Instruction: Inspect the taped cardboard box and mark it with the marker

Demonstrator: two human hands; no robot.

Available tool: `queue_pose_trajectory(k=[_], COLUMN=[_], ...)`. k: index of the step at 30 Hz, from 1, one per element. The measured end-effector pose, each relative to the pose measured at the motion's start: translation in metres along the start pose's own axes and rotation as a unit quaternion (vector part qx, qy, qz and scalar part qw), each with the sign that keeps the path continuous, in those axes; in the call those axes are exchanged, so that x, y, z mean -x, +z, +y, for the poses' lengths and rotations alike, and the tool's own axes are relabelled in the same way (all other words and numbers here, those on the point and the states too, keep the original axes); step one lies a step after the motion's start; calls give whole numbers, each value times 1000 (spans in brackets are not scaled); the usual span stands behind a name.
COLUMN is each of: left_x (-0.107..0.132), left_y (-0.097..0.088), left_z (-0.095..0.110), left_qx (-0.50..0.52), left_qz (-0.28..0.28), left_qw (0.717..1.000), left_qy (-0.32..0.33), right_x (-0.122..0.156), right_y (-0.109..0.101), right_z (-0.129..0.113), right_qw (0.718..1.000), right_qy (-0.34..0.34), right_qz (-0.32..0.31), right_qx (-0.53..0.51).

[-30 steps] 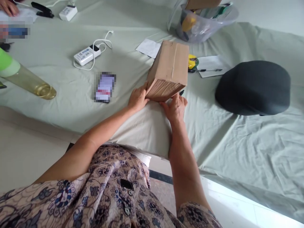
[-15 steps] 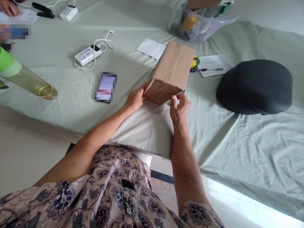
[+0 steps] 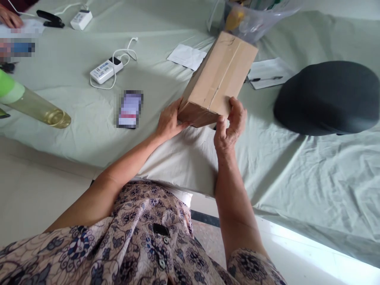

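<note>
A brown cardboard box (image 3: 221, 77) with tape along its top seam is tilted in front of me. My left hand (image 3: 170, 120) grips its near left corner, the thumb along the lower edge and the other fingers partly hidden behind the side. At the near right corner, my right hand (image 3: 231, 124) has its thumb by the front edge and bent fingertips against the top face. The underside of the box is out of sight. Left of it lies a phone (image 3: 130, 109) with a blurred screen.
A dark cap (image 3: 329, 99) lies on the right, near paper with a pen (image 3: 267, 79). Behind the box stand a clear plastic basket (image 3: 255, 25) and a white paper (image 3: 185, 56). Leftward are a corded power strip (image 3: 106, 70), a green-topped bottle (image 3: 35, 103) and another person's hand (image 3: 11, 18).
The box has tilted and come up a little toward me, covering the yellow item behind it. My right hand has shifted from the box's lower corner onto its top right edge.
</note>
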State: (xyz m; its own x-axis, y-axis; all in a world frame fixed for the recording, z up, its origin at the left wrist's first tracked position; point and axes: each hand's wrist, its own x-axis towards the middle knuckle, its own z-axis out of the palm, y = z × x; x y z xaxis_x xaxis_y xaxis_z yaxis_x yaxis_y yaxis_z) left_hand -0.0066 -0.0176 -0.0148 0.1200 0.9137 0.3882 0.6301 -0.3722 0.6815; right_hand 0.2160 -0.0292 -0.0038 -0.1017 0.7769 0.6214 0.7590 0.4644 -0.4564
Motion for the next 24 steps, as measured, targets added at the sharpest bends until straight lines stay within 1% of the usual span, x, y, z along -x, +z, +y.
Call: queue_pose_trajectory(k=[2,4,7,9,12,14,16,20,22,24], left_x=[0,1,4,6,9,11,13,15,15,14], left_y=[-6,-11,-14,-11,-7,-5,-3,-2,-1,-1], left_z=[7,14,18,19,21,24,28,32,31,30], left_qx=[39,91,159,182,185,180,176,178,188,203], left_qz=[2,0,4,12,14,16,27,42,47,51], left_qw=[999,996,987,982,981,982,983,983,981,977], left_qy=[4,-9,-34,-40,-51,-52,-38,-21,-28,-33], right_x=[1,0,-1,-1,0,2,4,9,8,7], right_y=[-4,-8,-10,-9,-4,-1,1,4,5,5], right_z=[-6,-15,-29,-38,-45,-47,-45,-38,-34,-32], right_qw=[999,998,993,988,986,985,986,991,993,993], right_qy=[12,5,-50,-76,-49,-31,-20,21,17,-1], right_qz=[38,56,103,134,155,167,168,126,115,119], right_qx=[2,11,-4,-5,23,18,5,27,23,4])
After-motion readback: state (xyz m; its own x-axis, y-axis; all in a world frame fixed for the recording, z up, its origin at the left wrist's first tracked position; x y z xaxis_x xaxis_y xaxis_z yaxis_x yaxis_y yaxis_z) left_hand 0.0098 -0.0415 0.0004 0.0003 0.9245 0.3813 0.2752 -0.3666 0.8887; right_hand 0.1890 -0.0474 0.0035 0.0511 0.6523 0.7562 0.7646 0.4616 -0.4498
